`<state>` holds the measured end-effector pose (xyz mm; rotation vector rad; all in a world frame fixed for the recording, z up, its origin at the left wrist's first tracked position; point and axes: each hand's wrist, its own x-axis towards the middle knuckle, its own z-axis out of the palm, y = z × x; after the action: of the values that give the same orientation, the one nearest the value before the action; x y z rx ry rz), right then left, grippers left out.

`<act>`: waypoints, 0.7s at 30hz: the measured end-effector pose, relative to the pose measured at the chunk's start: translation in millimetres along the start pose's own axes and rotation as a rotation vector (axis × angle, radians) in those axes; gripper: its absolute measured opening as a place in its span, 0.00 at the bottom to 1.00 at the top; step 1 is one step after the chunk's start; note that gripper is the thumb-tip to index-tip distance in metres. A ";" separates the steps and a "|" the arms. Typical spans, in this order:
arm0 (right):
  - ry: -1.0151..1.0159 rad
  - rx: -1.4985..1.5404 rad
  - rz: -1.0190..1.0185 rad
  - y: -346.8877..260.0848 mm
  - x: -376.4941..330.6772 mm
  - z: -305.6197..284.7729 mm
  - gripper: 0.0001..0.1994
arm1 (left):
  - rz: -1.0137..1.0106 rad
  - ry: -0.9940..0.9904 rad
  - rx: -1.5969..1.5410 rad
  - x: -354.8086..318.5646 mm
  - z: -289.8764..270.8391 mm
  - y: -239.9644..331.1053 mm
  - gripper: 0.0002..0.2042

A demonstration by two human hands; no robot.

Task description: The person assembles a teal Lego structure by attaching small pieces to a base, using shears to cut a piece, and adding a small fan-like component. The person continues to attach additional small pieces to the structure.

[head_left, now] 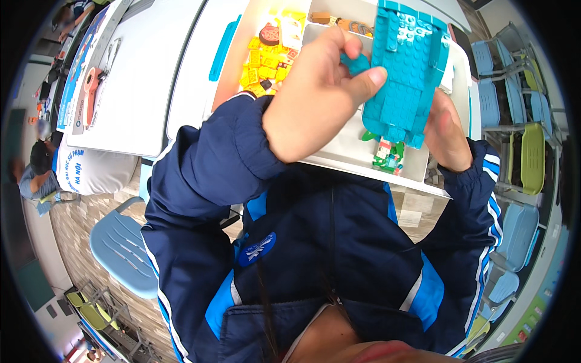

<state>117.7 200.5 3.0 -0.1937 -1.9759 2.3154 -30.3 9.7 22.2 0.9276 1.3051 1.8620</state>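
Observation:
My right hand (448, 132) supports a teal brick build (402, 78) from its right side, above a white divided tray (339, 148). The build is long, with rows of studs facing up and raised side walls. At its left edge my left hand (321, 91) pinches a small rounded teal piece (356, 64) between thumb and fingers. Whether that piece touches the build, I cannot tell. Below the build's near end lie small green, white and red pieces (388, 156) in the tray. Yellow bricks (259, 65) fill the left compartment, beside my left wrist.
Brown pieces (342, 23) lie in a far compartment. A teal strip (225, 48) rests left of the tray. Further left are a white board (142, 72) and an orange-handled tool (91, 88). A blue chair (124, 248) and a person in white (100, 166) are at left; stacked chairs (532, 158) stand at right.

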 end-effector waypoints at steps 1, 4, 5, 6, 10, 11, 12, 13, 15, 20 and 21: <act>0.013 0.017 0.006 -2.6 1.6 1.5 0.43 | -0.018 -0.017 -0.018 -0.6 2.2 -3.8 0.09; 0.006 0.023 -0.027 -10.9 4.8 3.6 0.33 | -0.080 -0.082 -0.025 -4.7 7.3 -4.6 0.08; -0.027 -0.005 -0.072 -10.8 4.4 -0.2 0.30 | -0.098 -0.099 -0.030 -6.3 4.4 -2.1 0.08; -0.060 -0.033 -0.117 -10.7 3.3 -3.8 0.27 | -0.116 -0.115 -0.035 -8.0 0.3 -0.2 0.08; -0.025 0.083 -0.149 -9.8 -6.4 -9.3 0.25 | 0.045 -0.131 0.021 -7.9 -7.4 -7.9 0.10; 0.013 0.120 -0.152 -13.7 -6.6 -7.8 0.24 | 0.092 -0.124 0.043 -7.3 -8.8 -7.4 0.11; 0.052 0.156 -0.155 -16.6 -6.5 -6.8 0.24 | 0.121 -0.119 0.103 -7.5 -9.9 -4.8 0.12; 0.079 0.191 -0.151 -16.9 -5.4 -6.9 0.23 | 0.125 -0.114 0.106 -9.5 -9.4 -3.6 0.12; 0.136 0.261 -0.142 -15.7 -0.6 -8.8 0.23 | 0.133 -0.106 0.111 -13.1 -7.2 -1.7 0.13; 0.123 0.260 -0.139 -6.4 5.7 -8.6 0.22 | 0.095 -0.131 0.019 -16.2 -0.2 -6.6 0.17; 0.125 0.253 -0.143 -6.4 5.7 -6.2 0.22 | 0.121 -0.124 0.013 -16.6 0.2 -9.4 0.18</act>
<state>113.0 208.5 8.2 -0.1664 -1.5691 2.3679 -20.3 -1.6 10.4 1.1328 1.2119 1.8565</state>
